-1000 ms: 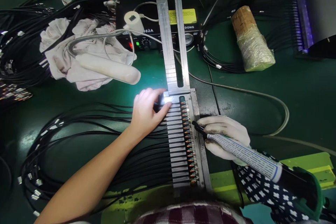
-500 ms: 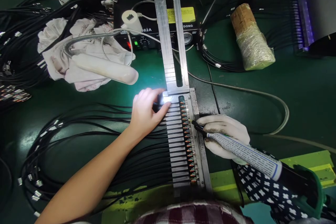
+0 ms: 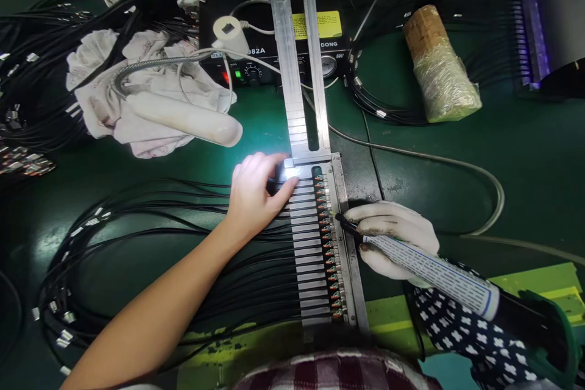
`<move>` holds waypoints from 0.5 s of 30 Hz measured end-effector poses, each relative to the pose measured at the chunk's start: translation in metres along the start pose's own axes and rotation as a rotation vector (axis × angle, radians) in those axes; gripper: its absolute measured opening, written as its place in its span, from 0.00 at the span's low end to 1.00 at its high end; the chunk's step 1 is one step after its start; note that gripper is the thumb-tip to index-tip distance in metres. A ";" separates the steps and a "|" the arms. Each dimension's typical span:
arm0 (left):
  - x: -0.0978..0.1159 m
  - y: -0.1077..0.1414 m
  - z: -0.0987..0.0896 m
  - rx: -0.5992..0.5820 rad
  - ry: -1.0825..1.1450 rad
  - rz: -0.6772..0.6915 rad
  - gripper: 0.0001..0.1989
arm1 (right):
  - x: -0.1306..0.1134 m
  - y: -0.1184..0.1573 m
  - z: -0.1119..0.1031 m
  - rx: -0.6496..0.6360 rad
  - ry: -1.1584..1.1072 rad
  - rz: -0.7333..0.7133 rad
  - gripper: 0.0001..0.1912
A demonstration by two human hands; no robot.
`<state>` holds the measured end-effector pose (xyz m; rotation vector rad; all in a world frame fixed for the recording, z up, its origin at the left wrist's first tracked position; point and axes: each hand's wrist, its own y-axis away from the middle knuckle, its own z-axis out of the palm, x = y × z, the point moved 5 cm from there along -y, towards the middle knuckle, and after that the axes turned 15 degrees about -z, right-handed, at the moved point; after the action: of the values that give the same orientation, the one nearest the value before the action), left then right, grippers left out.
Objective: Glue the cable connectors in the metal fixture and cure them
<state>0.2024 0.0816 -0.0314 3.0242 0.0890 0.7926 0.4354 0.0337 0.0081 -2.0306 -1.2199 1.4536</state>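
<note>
Right grip (image 3: 397, 224) clasps the labelled syringe (image 3: 436, 275), now shifted slightly rightward, while left grip (image 3: 254, 192) still holds the metal fixture (image 3: 345, 262).

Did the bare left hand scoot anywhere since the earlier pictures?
No. Judged against the long silver metal fixture, the bare left hand stays at the same spot along its left edge.

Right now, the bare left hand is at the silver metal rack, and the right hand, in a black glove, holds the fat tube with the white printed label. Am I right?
Only one colour is wrong: in the head view, the right hand holding that tube wears a smudged white glove.
</note>
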 end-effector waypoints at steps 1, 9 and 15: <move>0.000 0.000 0.000 -0.001 0.000 0.000 0.17 | 0.000 0.001 0.000 0.000 -0.001 0.002 0.10; 0.000 0.000 0.000 -0.009 -0.008 -0.011 0.17 | 0.000 0.000 -0.001 0.012 -0.001 -0.003 0.10; 0.001 -0.001 -0.001 -0.006 -0.009 -0.002 0.17 | 0.000 -0.003 -0.001 0.007 0.014 -0.008 0.11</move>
<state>0.2031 0.0823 -0.0304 3.0210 0.0898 0.7778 0.4349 0.0355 0.0104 -2.0261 -1.2146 1.4359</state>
